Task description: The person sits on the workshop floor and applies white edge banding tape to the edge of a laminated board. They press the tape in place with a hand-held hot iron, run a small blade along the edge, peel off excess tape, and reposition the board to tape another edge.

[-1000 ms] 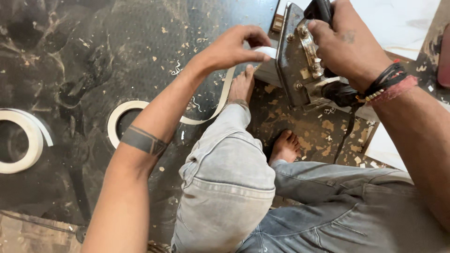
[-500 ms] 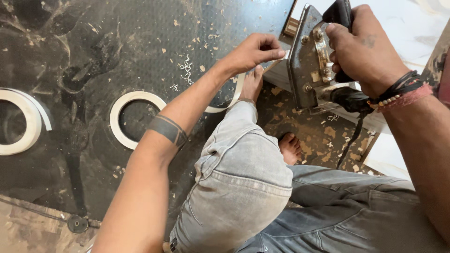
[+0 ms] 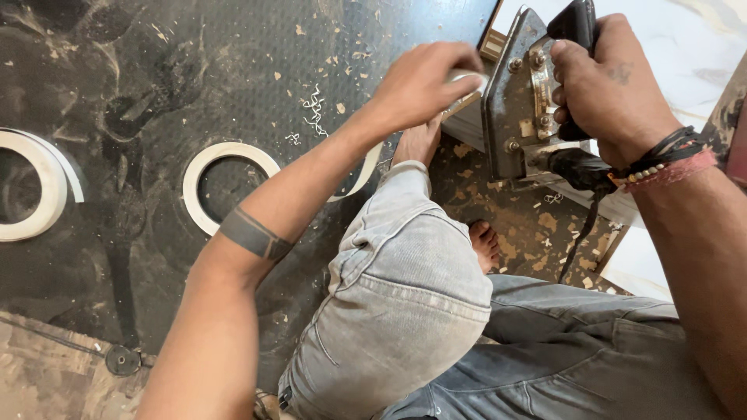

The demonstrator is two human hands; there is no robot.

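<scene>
My right hand (image 3: 605, 82) is shut on the black handle of a grey metal power tool (image 3: 520, 101) that rests on the edge of a white board (image 3: 700, 47). Fingers of my left hand (image 3: 424, 82) pinch a white edge-band strip (image 3: 467, 78) just left of the tool. The strip trails down past my foot (image 3: 420, 141) to a white roll (image 3: 226, 183) lying flat on the dark floor. The tool's black cord (image 3: 580, 225) hangs below my right wrist.
A second white roll (image 3: 35, 183) lies at the far left. Wood shavings are scattered on the dark floor (image 3: 156, 70). My bent knee in grey jeans (image 3: 405, 295) fills the lower middle, with toes (image 3: 484, 243) beside it. A small round black cap (image 3: 122, 360) lies lower left.
The view has drifted, so the hands and tool sit a little higher and further right. Both grips stay the same, and my left hand stays close against the tool's left side.
</scene>
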